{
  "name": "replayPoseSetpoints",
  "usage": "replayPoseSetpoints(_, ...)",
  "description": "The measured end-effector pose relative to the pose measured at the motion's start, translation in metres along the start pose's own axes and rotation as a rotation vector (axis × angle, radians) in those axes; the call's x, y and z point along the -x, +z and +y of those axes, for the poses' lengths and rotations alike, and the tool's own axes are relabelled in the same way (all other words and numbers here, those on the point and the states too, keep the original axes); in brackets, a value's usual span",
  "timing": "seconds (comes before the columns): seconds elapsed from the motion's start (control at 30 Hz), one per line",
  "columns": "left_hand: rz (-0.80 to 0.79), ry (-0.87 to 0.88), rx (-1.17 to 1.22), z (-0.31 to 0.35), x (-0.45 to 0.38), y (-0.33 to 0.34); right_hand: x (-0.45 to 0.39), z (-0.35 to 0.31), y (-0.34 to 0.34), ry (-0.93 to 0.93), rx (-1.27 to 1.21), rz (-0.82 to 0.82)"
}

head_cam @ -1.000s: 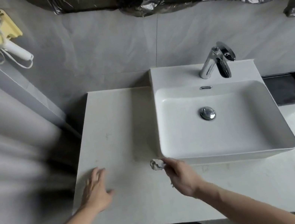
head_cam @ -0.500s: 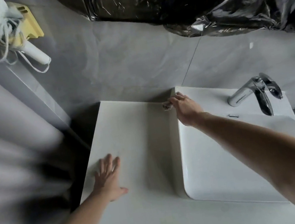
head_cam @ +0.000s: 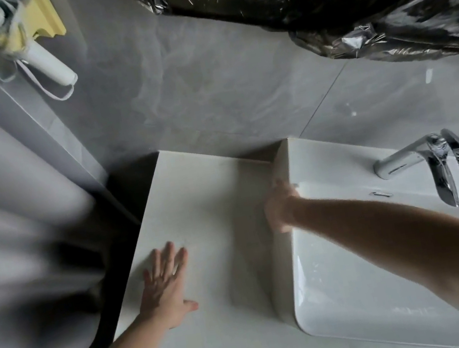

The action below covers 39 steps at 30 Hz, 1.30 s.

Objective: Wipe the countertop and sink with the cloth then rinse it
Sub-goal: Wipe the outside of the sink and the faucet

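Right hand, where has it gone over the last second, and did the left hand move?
The right hand ran from the front left corner of the white rectangular ceramic sink back along its left side, then partway forward. The left hand stayed flat on the pale stone countertop.

Two hands (left hand (head_cam: 165, 289), right hand (head_cam: 281, 206)), one sink (head_cam: 364, 282), one faucet (head_cam: 423, 167)
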<state>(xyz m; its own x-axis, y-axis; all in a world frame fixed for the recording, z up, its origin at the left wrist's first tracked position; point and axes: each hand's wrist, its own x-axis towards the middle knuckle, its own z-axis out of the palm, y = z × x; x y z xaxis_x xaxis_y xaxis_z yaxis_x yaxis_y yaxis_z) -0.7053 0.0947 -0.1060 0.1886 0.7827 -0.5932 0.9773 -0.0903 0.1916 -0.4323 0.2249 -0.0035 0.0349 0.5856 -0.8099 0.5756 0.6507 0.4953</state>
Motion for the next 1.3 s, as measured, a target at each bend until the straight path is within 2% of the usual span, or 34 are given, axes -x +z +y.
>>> replayPoseSetpoints(0.13, -0.003, 0.006, 0.006, -0.001, 0.0, 0.001, 0.041, -0.067, 0.025, -0.157, 0.022, -0.039)
replayPoseSetpoints(0.23, -0.009, 0.003, 0.001, -0.002, -0.001, 0.001, 0.041, -0.068, 0.029, -0.169, 0.002, 0.016)
replayPoseSetpoints(0.37, -0.007, -0.007, 0.002, -0.002, -0.002, 0.001, 0.014, -0.031, 0.018, -0.043, -0.009, 0.015)
replayPoseSetpoints(0.5, -0.012, -0.009, 0.004, -0.002, -0.002, 0.002, -0.023, 0.021, 0.013, 0.121, -0.034, 0.13)
replayPoseSetpoints(0.6, -0.015, -0.008, 0.001, -0.003, -0.003, 0.004, -0.03, 0.023, 0.016, 0.173, -0.045, 0.161)
replayPoseSetpoints(0.73, -0.02, -0.005, -0.012, -0.003, -0.004, 0.004, 0.012, -0.017, 0.019, 0.024, 0.028, 0.146)
replayPoseSetpoints(0.87, -0.032, -0.005, -0.051, -0.002, -0.003, 0.001, 0.067, -0.079, 0.036, -0.128, -0.017, 0.113)
replayPoseSetpoints(1.03, -0.035, -0.014, -0.069, -0.002, -0.001, 0.0, 0.11, -0.128, 0.064, -0.186, -0.077, 0.151)
replayPoseSetpoints(1.13, -0.018, -0.011, -0.073, -0.003, 0.0, 0.002, 0.091, -0.114, 0.077, -0.187, -0.287, 0.273)
replayPoseSetpoints(1.3, -0.008, 0.003, -0.054, -0.002, 0.008, 0.002, 0.064, -0.067, 0.076, 0.015, -0.465, 0.539)
